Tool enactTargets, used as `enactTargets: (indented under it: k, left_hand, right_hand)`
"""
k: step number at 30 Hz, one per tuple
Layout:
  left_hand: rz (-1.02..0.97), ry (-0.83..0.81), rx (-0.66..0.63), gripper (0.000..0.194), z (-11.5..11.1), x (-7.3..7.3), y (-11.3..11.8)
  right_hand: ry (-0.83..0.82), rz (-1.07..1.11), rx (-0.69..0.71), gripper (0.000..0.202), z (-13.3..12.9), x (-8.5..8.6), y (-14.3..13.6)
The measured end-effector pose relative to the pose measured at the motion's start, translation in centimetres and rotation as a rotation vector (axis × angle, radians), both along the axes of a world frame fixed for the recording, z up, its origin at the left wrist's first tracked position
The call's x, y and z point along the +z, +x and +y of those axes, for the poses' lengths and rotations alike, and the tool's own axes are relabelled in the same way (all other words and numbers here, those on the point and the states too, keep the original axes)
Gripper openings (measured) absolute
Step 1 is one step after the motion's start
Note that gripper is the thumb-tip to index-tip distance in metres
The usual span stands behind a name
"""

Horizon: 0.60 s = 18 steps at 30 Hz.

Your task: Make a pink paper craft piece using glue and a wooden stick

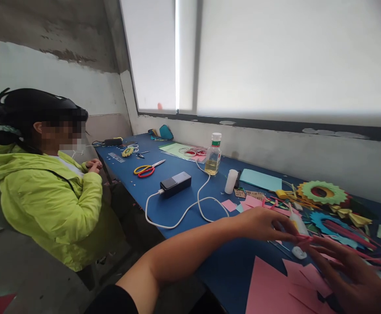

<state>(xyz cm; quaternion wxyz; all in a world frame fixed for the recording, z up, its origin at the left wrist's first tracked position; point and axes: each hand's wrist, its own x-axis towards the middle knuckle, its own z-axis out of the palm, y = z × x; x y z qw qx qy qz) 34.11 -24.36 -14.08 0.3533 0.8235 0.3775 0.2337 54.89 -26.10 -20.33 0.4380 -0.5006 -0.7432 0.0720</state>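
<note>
My left hand [270,223] reaches across the blue table from the left, its fingertips pinched on a small pink paper piece [304,238]. From the lower right, my right hand [347,268] meets it, with thumb and fingers closed on the same piece. Fingers hide most of the piece, so its shape is unclear. Just behind the fingertips stands a whitish bottle [300,223], partly covered. A small white object [299,252] lies below the hands. Nearer to me is a large pink paper sheet [265,288] with several smaller pink pieces [315,279] on and beside it.
Paper strips and a green notched paper ring [323,192] crowd the right side. Along the middle are a power bank [176,185] with a white cable [173,226], scissors [149,168], a glass bottle [213,159] and a white cylinder [231,182]. A person in a yellow-green jacket [53,205] sits left.
</note>
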Motion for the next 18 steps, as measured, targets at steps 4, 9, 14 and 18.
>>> enactTargets:
  k: [4, 9, 14, 18]
  left_hand:
    - [0.025, 0.0, 0.014, 0.024, 0.0, 0.1, -0.1]
    - [0.033, 0.005, -0.003, 0.023, -0.2, 0.5, -0.3]
    - [0.04, 0.006, -0.013, 0.025, -0.2, 0.5, -0.4]
    - [0.049, 0.013, -0.013, 0.028, 0.0, 0.3, -0.4]
  right_hand:
    - [-0.289, 0.107, -0.013, 0.036, -0.1, 0.3, -0.1]
    - [-0.466, 0.138, -0.031, 0.039, -0.5, 0.9, -0.5]
    - [-0.49, 0.147, -0.035, 0.038, -0.7, 1.1, -0.8]
    - [-0.452, 0.162, -0.067, 0.034, -0.8, 1.0, -0.9]
